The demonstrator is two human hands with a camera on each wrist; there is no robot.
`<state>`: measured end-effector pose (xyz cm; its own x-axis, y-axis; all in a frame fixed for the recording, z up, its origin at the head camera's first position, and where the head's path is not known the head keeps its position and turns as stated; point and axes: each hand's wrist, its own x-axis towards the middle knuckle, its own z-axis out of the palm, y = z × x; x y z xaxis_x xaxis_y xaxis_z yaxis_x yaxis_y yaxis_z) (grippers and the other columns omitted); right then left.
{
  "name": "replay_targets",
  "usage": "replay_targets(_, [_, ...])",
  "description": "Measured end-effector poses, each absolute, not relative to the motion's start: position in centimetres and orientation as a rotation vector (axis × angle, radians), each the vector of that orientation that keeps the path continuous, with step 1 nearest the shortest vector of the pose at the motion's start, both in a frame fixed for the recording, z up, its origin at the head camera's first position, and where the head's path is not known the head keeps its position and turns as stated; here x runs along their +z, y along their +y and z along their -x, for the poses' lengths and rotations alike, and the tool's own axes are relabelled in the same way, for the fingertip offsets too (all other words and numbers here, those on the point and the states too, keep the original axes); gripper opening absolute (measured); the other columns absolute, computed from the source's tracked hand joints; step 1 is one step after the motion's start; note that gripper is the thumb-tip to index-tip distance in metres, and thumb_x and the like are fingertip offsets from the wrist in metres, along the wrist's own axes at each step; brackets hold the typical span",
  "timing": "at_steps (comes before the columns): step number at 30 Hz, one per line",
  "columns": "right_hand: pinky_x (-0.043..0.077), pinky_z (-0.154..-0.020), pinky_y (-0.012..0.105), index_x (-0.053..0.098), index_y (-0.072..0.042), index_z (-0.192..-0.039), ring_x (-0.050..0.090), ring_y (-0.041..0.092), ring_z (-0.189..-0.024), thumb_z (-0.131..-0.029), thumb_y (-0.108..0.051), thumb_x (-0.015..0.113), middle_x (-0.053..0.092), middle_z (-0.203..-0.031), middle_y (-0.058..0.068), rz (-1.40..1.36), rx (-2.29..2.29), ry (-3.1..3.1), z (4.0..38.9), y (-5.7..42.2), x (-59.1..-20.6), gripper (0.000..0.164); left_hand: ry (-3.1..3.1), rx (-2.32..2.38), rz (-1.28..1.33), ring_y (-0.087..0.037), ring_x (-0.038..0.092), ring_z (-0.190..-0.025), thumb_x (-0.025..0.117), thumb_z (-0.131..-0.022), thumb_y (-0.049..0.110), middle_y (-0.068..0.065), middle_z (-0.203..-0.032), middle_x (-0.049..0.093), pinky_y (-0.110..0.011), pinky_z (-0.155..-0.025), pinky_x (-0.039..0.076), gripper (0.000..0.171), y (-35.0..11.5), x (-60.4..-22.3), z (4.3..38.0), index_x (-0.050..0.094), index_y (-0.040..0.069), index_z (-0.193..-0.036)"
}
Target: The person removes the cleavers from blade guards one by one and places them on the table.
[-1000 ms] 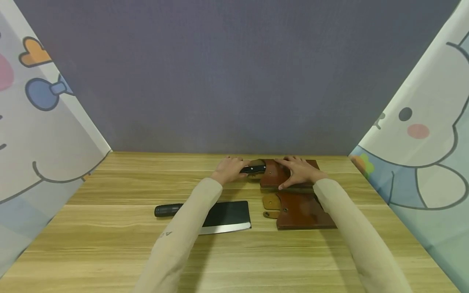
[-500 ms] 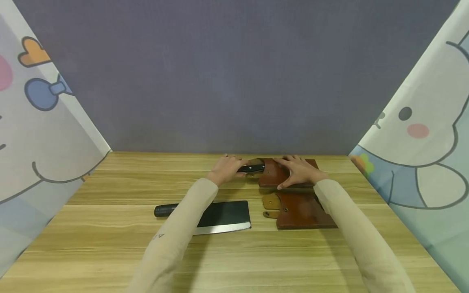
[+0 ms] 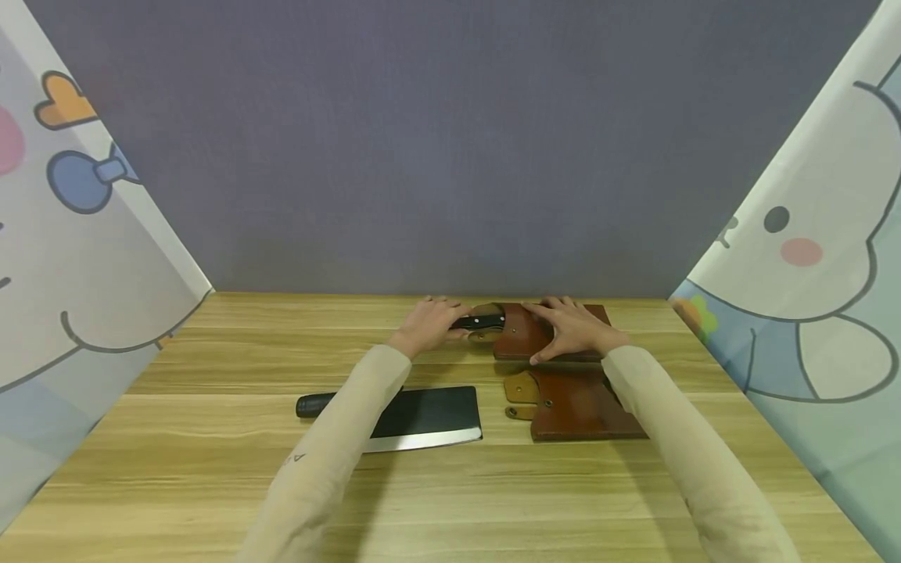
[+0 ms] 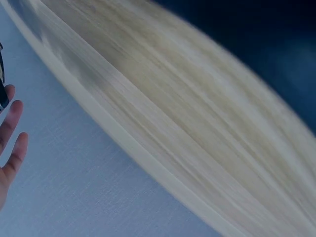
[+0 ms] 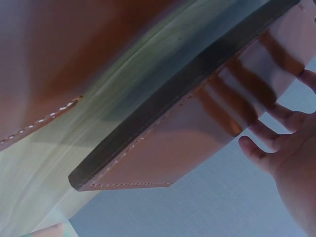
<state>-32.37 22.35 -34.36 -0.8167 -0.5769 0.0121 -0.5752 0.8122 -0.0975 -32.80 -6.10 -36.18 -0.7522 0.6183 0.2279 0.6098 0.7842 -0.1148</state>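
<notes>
My left hand (image 3: pixel 426 324) grips the black riveted handle of a cleaver (image 3: pixel 487 321), whose blade is hidden inside a brown leather sheath (image 3: pixel 512 344). At the left wrist view's edge, only some fingers and a bit of dark handle (image 4: pixel 4 98) show. My right hand (image 3: pixel 573 327) spans that sheath, thumb at its near edge and fingers at the far one. Seen from the right wrist, the fingertips (image 5: pixel 246 143) meet the sheath's edge and mirror in its glossy leather (image 5: pixel 163 153). The sheath lies lengthwise left to right, its mouth toward my left hand.
A second brown sheath (image 3: pixel 584 410) with tan snap straps (image 3: pixel 521 387) lies nearer, partly under my right sleeve. A bare cleaver (image 3: pixel 436 410) with a dark blade lies on the wooden table (image 3: pixel 211 469), crossed by my left sleeve. A grey panel (image 3: pixel 450 156) rises behind.
Both hands have drifted slightly left, the left one more, and the sheathed cleaver has shifted left with them. The nearer sheath and the bare cleaver stay put.
</notes>
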Motion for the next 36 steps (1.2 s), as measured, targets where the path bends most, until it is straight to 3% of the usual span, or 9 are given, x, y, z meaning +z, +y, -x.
replay_targets(36, [0.024, -0.100, 0.065, 0.030, -0.019, -0.144, 0.033, 0.043, -0.125, -0.059, -0.063, 0.074, 0.037, -0.138, 0.020, 0.905, -0.132, 2.976, 31.64, 22.02, -34.05, 0.105, -2.724, -0.140, 0.963, -0.025, 0.055, -0.104, 0.060, -0.088, 0.032, 0.000, -0.118, 0.059, -0.047, -0.092, 0.044, 0.035, -6.97, -35.89, 32.48, 0.058, 0.024, -0.121])
